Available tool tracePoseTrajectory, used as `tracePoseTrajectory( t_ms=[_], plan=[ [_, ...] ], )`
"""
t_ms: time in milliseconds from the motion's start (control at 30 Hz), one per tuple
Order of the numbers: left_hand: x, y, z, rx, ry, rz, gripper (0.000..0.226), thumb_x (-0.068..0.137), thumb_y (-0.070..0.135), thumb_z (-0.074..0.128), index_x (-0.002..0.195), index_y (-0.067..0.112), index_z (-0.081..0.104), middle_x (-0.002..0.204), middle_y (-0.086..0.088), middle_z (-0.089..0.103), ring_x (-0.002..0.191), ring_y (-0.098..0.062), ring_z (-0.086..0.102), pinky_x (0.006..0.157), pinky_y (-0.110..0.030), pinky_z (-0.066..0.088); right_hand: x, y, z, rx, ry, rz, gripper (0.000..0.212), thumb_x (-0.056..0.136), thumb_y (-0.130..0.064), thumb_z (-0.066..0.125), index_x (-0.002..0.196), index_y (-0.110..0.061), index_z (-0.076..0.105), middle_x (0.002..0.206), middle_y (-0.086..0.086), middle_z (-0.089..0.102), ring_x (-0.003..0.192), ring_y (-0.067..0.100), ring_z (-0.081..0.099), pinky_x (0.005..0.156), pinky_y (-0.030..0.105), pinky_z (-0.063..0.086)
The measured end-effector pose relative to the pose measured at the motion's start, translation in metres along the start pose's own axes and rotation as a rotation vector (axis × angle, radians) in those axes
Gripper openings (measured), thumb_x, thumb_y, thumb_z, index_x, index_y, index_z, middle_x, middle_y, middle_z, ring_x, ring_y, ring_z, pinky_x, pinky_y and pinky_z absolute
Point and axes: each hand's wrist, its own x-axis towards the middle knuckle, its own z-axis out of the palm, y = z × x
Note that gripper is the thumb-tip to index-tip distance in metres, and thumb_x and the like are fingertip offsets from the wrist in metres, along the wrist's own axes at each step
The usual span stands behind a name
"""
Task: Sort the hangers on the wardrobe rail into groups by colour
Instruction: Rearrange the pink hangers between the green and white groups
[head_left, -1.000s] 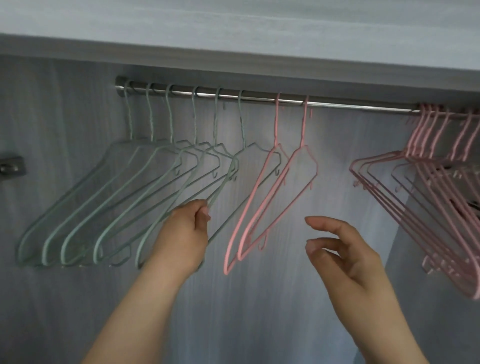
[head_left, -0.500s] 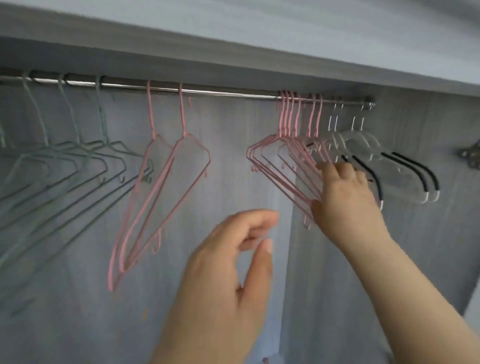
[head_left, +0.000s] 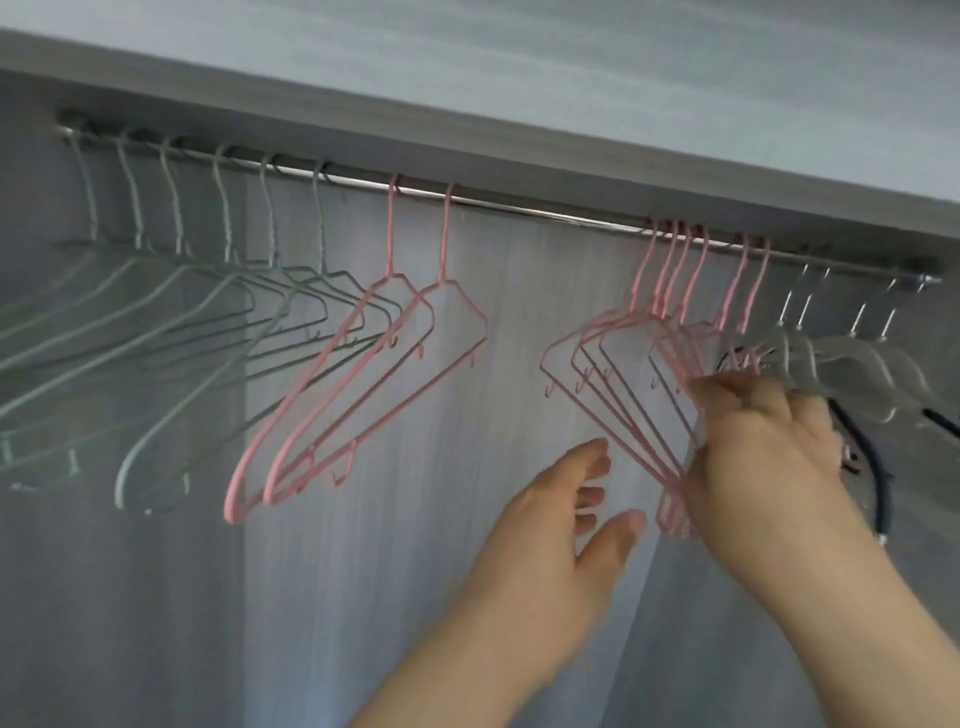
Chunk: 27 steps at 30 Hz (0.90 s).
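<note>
A metal rail (head_left: 545, 210) runs under the wardrobe's top panel. Several pale green hangers (head_left: 171, 332) hang at its left end. Two pink hangers (head_left: 363, 384) hang just right of them. After a gap, a bunch of several pink hangers (head_left: 628, 374) hangs farther right, then clear hangers with black grips (head_left: 852, 364) at the far right. My right hand (head_left: 763, 457) grips the pink bunch at its lower right side. My left hand (head_left: 561, 525) hovers open just left of that bunch, holding nothing.
The wardrobe's grey back wall (head_left: 493, 519) lies behind the hangers. A grey top panel (head_left: 519, 93) sits close above the rail. A stretch of bare rail lies between the two pink hangers and the pink bunch.
My left hand let go of the green hangers and moved right toward the pink bunch. My right hand reached to the pink bunch and took hold of it. The view swung right, then back left.
</note>
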Motion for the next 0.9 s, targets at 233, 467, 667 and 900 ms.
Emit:
tracePoseTrajectory(
  t_ms=[233, 467, 667, 900],
  plan=[
    [-0.011, -0.002, 0.023, -0.008, 0.142, 0.003, 0.047, 0.081, 0.015, 0.054, 0.127, 0.022, 0.047, 0.121, 0.01, 0.059, 0.109, 0.008, 0.053, 0.09, -0.004, 0.04, 0.0, -0.044, -0.008, 0.173, -0.201, -0.158, 0.046, 0.083, 0.002, 0.04, 0.128, -0.01, 0.038, 0.13, 0.01, 0.047, 0.121, 0.029, 0.04, 0.096, 0.032, 0.032],
    [-0.024, -0.014, -0.008, 0.088, 0.33, -0.051, 0.036, 0.079, -0.002, 0.05, 0.084, 0.033, 0.055, 0.075, 0.026, 0.066, 0.089, 0.022, 0.052, 0.07, -0.007, 0.045, -0.008, -0.085, 0.01, 0.442, -0.276, -0.226, 0.063, 0.087, 0.004, 0.038, 0.143, -0.007, 0.014, 0.146, 0.009, 0.028, 0.13, 0.025, 0.034, 0.105, 0.028, 0.028],
    [-0.021, -0.048, -0.019, 0.18, 0.321, -0.173, 0.025, 0.085, -0.003, 0.048, 0.107, 0.002, 0.059, 0.077, 0.01, 0.056, 0.083, 0.0, 0.06, 0.065, -0.005, 0.039, -0.012, -0.102, 0.02, 0.574, -0.326, -0.199, 0.069, 0.088, 0.006, 0.035, 0.147, -0.004, 0.001, 0.155, 0.01, 0.011, 0.14, 0.025, 0.021, 0.113, 0.027, 0.019],
    [-0.034, -0.04, -0.014, 0.221, 0.317, -0.053, 0.053, 0.087, 0.01, 0.051, 0.131, 0.034, 0.036, 0.125, 0.028, 0.046, 0.112, 0.02, 0.043, 0.088, 0.003, 0.031, -0.023, -0.073, 0.011, 0.586, -0.14, -0.227, 0.059, 0.096, -0.018, 0.036, 0.148, -0.015, 0.009, 0.156, 0.0, 0.009, 0.141, 0.018, 0.013, 0.115, 0.027, 0.012]
  ],
)
